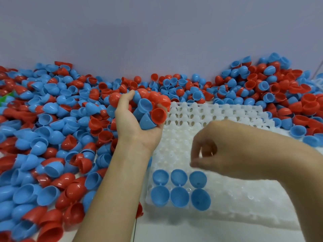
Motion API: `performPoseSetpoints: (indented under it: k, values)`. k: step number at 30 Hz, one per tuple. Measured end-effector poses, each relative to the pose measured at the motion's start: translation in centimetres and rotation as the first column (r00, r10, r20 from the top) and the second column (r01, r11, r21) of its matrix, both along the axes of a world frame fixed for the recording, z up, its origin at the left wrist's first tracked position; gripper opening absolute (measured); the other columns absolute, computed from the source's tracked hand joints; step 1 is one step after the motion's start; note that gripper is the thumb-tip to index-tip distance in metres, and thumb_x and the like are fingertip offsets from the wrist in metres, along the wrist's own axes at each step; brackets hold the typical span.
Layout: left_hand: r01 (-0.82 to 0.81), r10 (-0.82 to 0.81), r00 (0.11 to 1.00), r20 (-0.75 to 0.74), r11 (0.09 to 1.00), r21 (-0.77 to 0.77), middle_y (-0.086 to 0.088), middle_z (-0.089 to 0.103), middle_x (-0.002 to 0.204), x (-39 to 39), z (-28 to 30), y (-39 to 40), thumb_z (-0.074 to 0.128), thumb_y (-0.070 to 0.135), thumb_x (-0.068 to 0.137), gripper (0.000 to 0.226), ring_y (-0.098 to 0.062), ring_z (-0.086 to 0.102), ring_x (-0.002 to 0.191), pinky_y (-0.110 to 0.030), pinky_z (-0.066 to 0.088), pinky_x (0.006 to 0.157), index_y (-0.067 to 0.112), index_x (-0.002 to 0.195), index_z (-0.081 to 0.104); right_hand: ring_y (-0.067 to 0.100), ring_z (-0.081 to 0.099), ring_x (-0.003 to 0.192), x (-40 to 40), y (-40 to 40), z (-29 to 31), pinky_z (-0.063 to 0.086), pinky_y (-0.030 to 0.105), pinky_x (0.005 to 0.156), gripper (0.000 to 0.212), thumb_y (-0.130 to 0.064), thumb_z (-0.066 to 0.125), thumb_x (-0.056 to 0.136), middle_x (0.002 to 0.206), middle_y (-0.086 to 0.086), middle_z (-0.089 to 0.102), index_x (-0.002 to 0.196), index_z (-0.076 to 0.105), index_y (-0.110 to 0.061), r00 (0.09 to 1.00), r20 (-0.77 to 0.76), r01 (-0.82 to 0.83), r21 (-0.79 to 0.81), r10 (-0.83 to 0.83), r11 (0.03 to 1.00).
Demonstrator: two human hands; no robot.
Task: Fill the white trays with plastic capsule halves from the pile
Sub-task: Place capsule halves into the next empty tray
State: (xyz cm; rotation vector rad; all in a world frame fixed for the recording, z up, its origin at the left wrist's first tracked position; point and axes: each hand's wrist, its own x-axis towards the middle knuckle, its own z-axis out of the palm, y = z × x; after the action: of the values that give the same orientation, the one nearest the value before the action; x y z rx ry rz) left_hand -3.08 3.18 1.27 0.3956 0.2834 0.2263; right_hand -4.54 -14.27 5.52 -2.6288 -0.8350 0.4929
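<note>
A white tray [227, 119] with rows of pegs lies in front of me, right of centre. Several blue capsule halves [180, 187] sit open side up in its near left corner, in two rows. My left hand [138, 126], palm up over the tray's left edge, holds a handful of red and blue capsule halves [150, 109]. Above the tray, my right hand [208, 149] hovers just behind the placed halves, fingers curled downward and blurred; nothing shows in it. A big pile of red and blue halves [52, 128] covers the table at left and along the back.
A lilac wall [157, 32] rises right behind the pile. More halves heap up at the back right [271, 84]. A bit of green [7, 99] shows at the far left. Bare white table [174, 233] lies at the near edge.
</note>
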Motion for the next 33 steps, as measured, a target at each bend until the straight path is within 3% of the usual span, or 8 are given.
performPoseSetpoints:
  k: [4, 6, 15, 18, 22, 27, 31, 33]
  values:
    - [0.011, -0.01, 1.0, -0.023, 0.999, 0.033, -0.004, 0.068, 0.078, -0.1, 0.2, -0.3, 0.067, 0.027, 0.091, 0.013, -0.015, 0.066, 0.067, -0.026, 0.058, 0.058, 0.014, 0.092, 0.064, -0.004, 0.062, 0.072, 0.5, 2.0, -1.2, 0.047, 0.009, 0.06, 0.007, -0.039, 0.064, 0.092, 0.064, -0.009, 0.065, 0.094, 0.06, -0.035, 0.95, 0.217, 0.095, 0.482, -0.224, 0.871]
    - [0.022, -0.021, 1.0, -0.015, 0.997, 0.072, -0.004, 0.066, 0.084, -0.1, 0.3, -0.6, 0.066, 0.026, 0.091, 0.016, -0.015, 0.065, 0.072, -0.027, 0.058, 0.06, 0.014, 0.102, 0.063, -0.001, 0.062, 0.075, 0.5, 3.2, -2.0, 0.049, 0.009, 0.065, 0.015, -0.04, 0.066, 0.091, 0.07, -0.011, 0.064, 0.098, 0.054, -0.034, 0.915, 0.241, 0.122, 0.597, -0.323, 0.793]
    - [0.106, -0.103, 0.994, -0.03, 0.985, 0.136, -0.006, 0.067, 0.081, -0.4, 0.5, -1.8, 0.065, 0.026, 0.091, 0.014, -0.017, 0.067, 0.071, -0.03, 0.059, 0.064, 0.013, 0.092, 0.064, -0.002, 0.064, 0.07, 1.1, 3.7, -2.7, 0.054, 0.013, 0.061, 0.026, -0.016, 0.074, 0.087, 0.066, -0.013, 0.064, 0.1, 0.056, -0.029, 0.843, 0.287, 0.116, 0.73, -0.455, 0.674]
    - [0.096, -0.094, 0.995, -0.034, 0.991, 0.089, -0.01, 0.071, 0.087, -0.4, 0.6, -1.8, 0.067, 0.027, 0.09, 0.022, -0.021, 0.071, 0.073, -0.033, 0.059, 0.061, 0.012, 0.106, 0.066, 0.002, 0.065, 0.069, 1.2, 3.6, -2.6, 0.054, 0.017, 0.062, 0.026, -0.006, 0.072, 0.085, 0.063, -0.009, 0.065, 0.099, 0.06, -0.025, 0.835, 0.276, 0.125, 0.748, -0.476, 0.652]
    - [0.057, -0.056, 0.997, -0.058, 0.998, 0.025, -0.016, 0.072, 0.12, -0.3, 0.6, -1.7, 0.068, 0.028, 0.09, 0.045, -0.027, 0.073, 0.1, -0.037, 0.062, 0.073, 0.009, 0.13, 0.063, 0.002, 0.066, 0.065, 1.4, 3.5, -2.8, 0.052, 0.013, 0.055, 0.026, -0.009, 0.071, 0.084, 0.068, -0.01, 0.066, 0.096, 0.062, -0.03, 0.869, 0.181, 0.17, 0.766, -0.461, 0.621]
    - [0.067, -0.066, 0.997, -0.036, 0.997, 0.028, -0.015, 0.065, 0.107, -0.2, 0.5, -1.8, 0.064, 0.026, 0.091, 0.03, -0.025, 0.066, 0.089, -0.034, 0.06, 0.077, 0.008, 0.115, 0.06, 0.006, 0.069, 0.061, 1.1, 3.9, -3.1, 0.054, 0.017, 0.054, 0.023, -0.01, 0.067, 0.084, 0.07, -0.008, 0.065, 0.095, 0.061, -0.03, 0.895, 0.129, 0.172, 0.784, -0.426, 0.597]
    - [0.063, -0.062, 0.998, -0.021, 0.995, 0.073, -0.014, 0.064, 0.107, -0.2, 0.6, -2.2, 0.062, 0.025, 0.092, 0.025, -0.026, 0.065, 0.094, -0.039, 0.056, 0.095, 0.009, 0.11, 0.058, 0.006, 0.063, 0.061, 0.8, 4.4, -2.9, 0.051, 0.014, 0.053, 0.022, -0.008, 0.066, 0.085, 0.069, -0.012, 0.058, 0.091, 0.056, -0.026, 0.865, 0.273, 0.086, 0.746, -0.421, 0.66]
    - [0.096, -0.096, 0.995, -0.005, 0.989, 0.116, -0.009, 0.064, 0.092, -0.1, 0.5, -2.3, 0.061, 0.028, 0.092, 0.022, -0.022, 0.066, 0.08, -0.034, 0.06, 0.081, 0.011, 0.105, 0.056, 0.009, 0.062, 0.071, 0.6, 4.7, -2.9, 0.053, 0.021, 0.06, 0.021, -0.005, 0.064, 0.085, 0.082, -0.01, 0.058, 0.093, 0.057, -0.023, 0.859, 0.341, 0.034, 0.705, -0.381, 0.709]
